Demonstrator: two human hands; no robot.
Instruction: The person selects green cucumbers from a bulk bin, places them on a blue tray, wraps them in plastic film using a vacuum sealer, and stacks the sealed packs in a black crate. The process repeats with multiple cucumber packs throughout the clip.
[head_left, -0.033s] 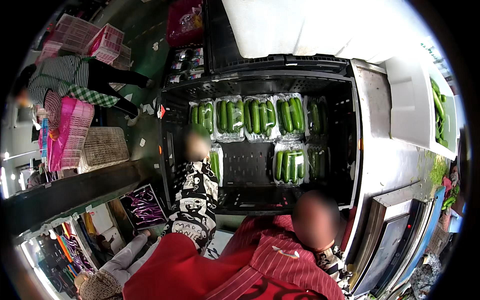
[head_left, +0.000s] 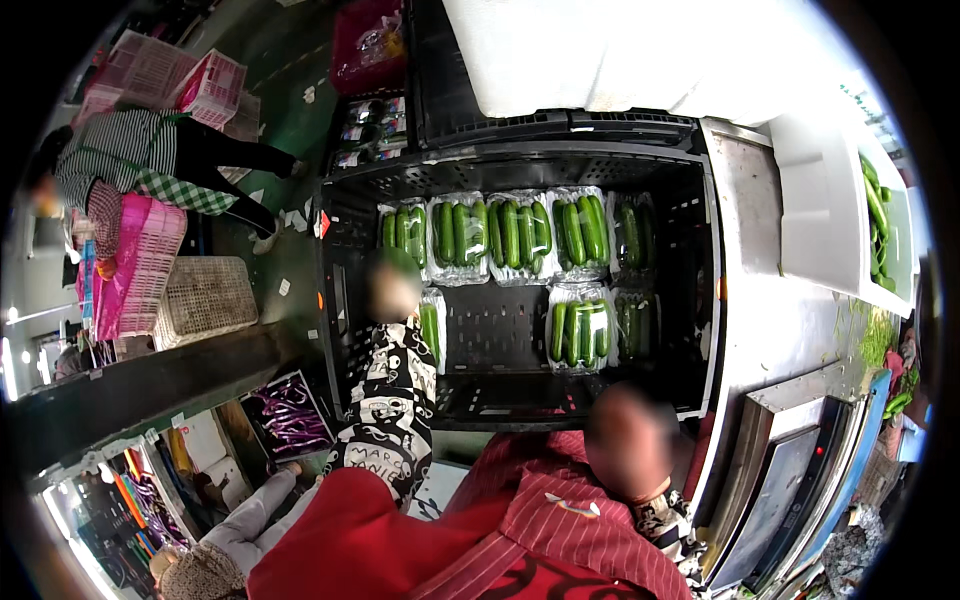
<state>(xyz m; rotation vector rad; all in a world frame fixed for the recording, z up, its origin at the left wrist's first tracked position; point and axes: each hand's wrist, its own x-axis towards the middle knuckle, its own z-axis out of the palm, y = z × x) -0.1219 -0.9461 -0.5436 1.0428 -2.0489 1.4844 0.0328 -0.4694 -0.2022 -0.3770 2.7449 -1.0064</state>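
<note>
A large black plastic crate [head_left: 712, 290] stands in front of me with wrapped packs of cucumbers inside. Along its far side the packs, such as a cucumber pack [head_left: 459, 232], lie side by side; a nearer cucumber pack [head_left: 578, 330] sits right of the middle. My left hand [head_left: 395, 290] reaches into the crate's left side, over or beside a partly covered cucumber pack [head_left: 429, 330]. By the near right rim is my right hand [head_left: 630, 440], close to my red apron. Both hands are blurred, so their fingers and any hold cannot be made out.
White foam boxes [head_left: 620, 50] stand beyond the crate; a white bin [head_left: 825, 200] of green vegetables is at right on a metal table [head_left: 745, 270]. Purple eggplants [head_left: 290, 415] lie at lower left. Another person [head_left: 130, 150] bends over a pink basket [head_left: 145, 265].
</note>
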